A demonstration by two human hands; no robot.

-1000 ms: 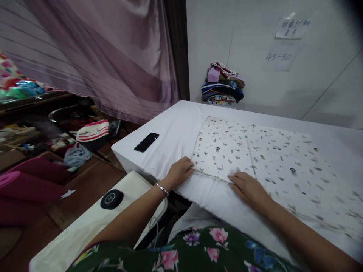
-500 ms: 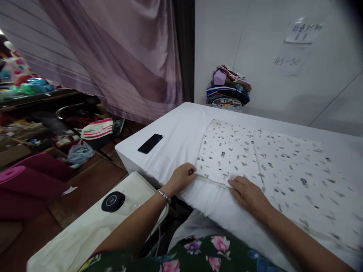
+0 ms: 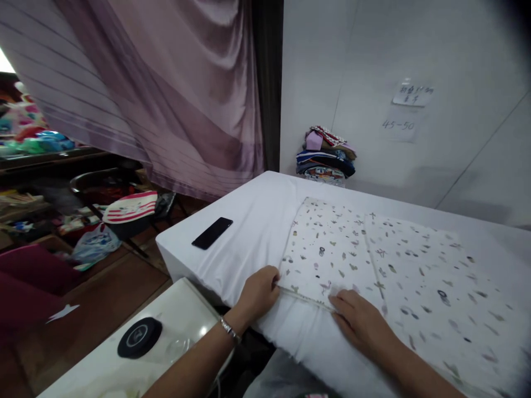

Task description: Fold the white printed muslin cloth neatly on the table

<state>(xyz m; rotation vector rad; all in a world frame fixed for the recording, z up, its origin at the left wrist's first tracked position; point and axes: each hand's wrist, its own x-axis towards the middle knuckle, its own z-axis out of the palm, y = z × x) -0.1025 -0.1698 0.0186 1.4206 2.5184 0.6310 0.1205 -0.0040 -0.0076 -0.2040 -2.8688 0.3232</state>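
Observation:
A white cloth printed with small plants, flamingos and rainbows (image 3: 319, 254) lies on the white-covered table, its left part folded over in a panel. My left hand (image 3: 260, 292) pinches the near left corner of this panel between thumb and fingers. Further right along the same near edge, my right hand (image 3: 360, 319) grips the cloth, fingers on top and thumb below. The cloth's wider part spreads flat to the right, beyond my right forearm. A black phone (image 3: 212, 233) lies to the left of the cloth, apart from both hands.
A stack of folded clothes (image 3: 326, 157) sits at the table's far edge by the white wall. Left of the table is a cream surface (image 3: 182, 301) with a round black object (image 3: 140, 337). A mauve curtain (image 3: 199, 99) hangs behind, near a chair with a striped cloth (image 3: 131, 208).
The view has tilted upward, so the table and both hands appear lower. Both hands keep their hold on the cloth's near edge, and the cloth lies much the same.

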